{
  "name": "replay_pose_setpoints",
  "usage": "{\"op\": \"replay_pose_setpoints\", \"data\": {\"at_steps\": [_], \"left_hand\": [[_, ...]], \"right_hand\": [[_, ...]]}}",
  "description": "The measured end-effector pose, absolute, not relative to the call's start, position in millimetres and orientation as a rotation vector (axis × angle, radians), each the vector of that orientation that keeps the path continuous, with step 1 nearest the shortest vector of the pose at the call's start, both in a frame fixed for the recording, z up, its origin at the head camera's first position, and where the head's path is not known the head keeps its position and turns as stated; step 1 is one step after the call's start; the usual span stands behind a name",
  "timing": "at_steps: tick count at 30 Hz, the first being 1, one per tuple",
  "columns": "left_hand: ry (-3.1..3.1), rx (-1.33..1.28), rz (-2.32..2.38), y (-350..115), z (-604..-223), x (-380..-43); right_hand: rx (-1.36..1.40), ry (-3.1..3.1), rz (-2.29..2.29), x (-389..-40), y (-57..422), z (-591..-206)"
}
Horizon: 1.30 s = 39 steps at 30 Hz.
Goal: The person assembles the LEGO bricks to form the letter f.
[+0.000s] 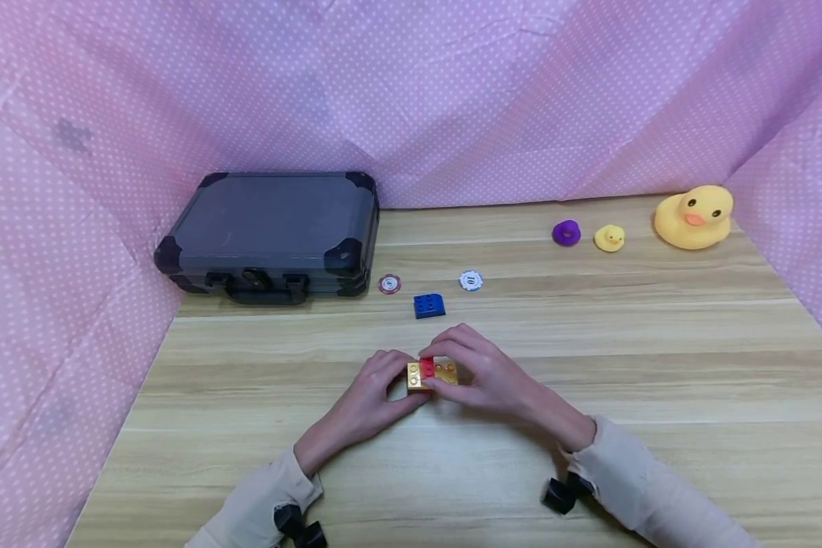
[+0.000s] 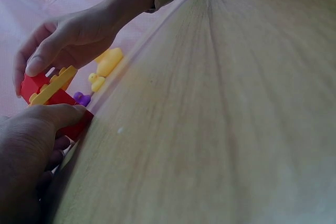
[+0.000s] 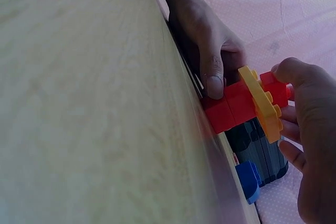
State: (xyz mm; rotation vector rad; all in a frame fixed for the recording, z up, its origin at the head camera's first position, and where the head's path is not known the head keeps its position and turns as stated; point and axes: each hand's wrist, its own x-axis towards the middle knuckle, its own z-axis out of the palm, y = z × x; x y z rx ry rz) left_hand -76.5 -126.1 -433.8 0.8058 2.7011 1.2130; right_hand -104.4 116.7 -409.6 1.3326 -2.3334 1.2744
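Observation:
A small stack of toy bricks stands upright near the front middle of the table. Its lower red bricks [image 3: 223, 113] carry a yellow brick [image 1: 447, 371] laid crosswise, longer than the stack is wide. On top of that sits a smaller red brick [image 3: 274, 88]. My left hand [image 1: 370, 396] grips the lower red bricks between thumb and fingers, low by the table. From the right, my right hand [image 1: 482, 374] pinches the top red brick, thumb on the near side and fingertips on the far side. Behind both hands lies a blue brick [image 1: 428, 306] with studs.
Two poker chips, one red [image 1: 389, 284] and one white [image 1: 470, 280], lie behind the blue brick. A grey case [image 1: 274, 221] with black corners occupies the back left. At the back right are a purple duck [image 1: 566, 233], a small yellow duck [image 1: 610, 238] and a large yellow duck [image 1: 693, 218].

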Motion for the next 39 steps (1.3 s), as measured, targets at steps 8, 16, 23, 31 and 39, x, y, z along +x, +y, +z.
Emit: {"op": "replay_pose_setpoints", "data": {"at_steps": [8,16,23,31,39], "left_hand": [[2.702,0.801,1.209,-125.9,-433.7,-76.9],[2.717,0.838,1.206,-125.7,-434.0,-77.3],[2.713,0.833,1.205,-125.7,-433.8,-77.3],[2.715,0.814,1.193,-125.5,-433.3,-77.2],[2.707,0.801,1.197,-125.6,-432.8,-77.0]], "right_hand": [[1.322,-2.349,1.284,-103.4,114.8,-407.9],[1.350,-2.379,1.254,-103.6,115.2,-405.8],[1.364,-2.361,1.251,-104.2,115.2,-404.4],[1.374,-2.346,1.267,-105.4,114.8,-405.8],[1.389,-2.363,1.240,-105.5,115.7,-405.4]]}}
